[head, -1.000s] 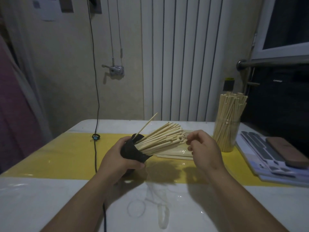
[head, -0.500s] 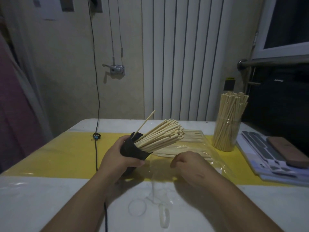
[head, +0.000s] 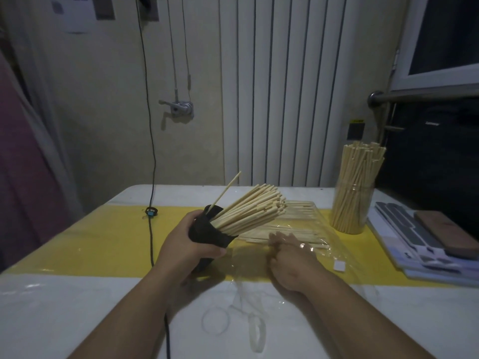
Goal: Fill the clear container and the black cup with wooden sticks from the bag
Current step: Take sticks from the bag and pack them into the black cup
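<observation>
While the left hand (head: 185, 244) gripped the black cup (head: 207, 233) with fingers wrapped around its body, the cup was tilted to the right above the yellow strip (head: 90, 244) of the table. A thick bundle of wooden sticks (head: 248, 211) fanned out of its mouth; one thinner stick (head: 225, 191) stood apart, angled more steeply. The right hand (head: 290, 257) lay inside the clear plastic bag (head: 337, 244), fingers curled toward loose sticks (head: 293, 233) lying flat there; whether they pinched any could not be told. The clear container (head: 353, 208) stood upright, far right, packed with sticks, well apart from both hands.
</observation>
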